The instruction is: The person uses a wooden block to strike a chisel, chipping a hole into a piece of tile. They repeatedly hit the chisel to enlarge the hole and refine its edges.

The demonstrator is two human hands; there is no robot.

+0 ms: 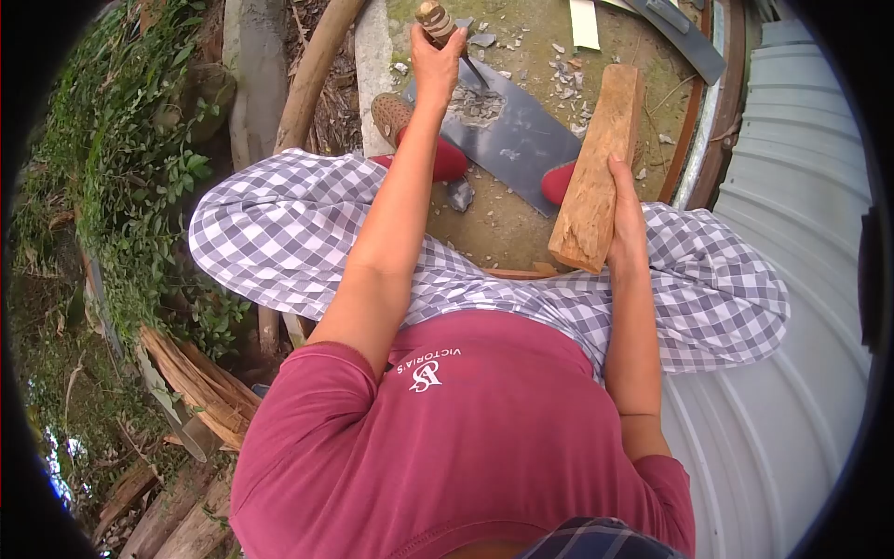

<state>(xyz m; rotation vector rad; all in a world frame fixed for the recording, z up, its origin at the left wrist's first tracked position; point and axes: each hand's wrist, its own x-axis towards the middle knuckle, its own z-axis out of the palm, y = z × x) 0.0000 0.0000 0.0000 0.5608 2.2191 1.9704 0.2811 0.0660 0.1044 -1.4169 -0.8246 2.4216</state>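
1. Head view, just about 12 o'clock: our left hand (437,67) has its fingers wrapped snugly round the chisel (434,22) by its wooden handle. The dark blade slants down to a rough, chipped patch in the grey slab (526,149).
2. Over at 2 o'clock, our right hand (629,222) has the chunky wood block (601,168) by its right side, near the lower end. Our thumb lies along the edge and the hand is only open about as wide as the block needs; we can't tell where all the fingers sit underneath.
3. That slab lies flat on the mossy ground between our feet, toward 1 o'clock, with grey stone chips (568,79) scattered around it.
4. Red footwear (449,160) shows on both sides of the slab. We've got ribbed metal sheeting (792,214) at 3 o'clock and leafy plants (121,177) around 10 o'clock.
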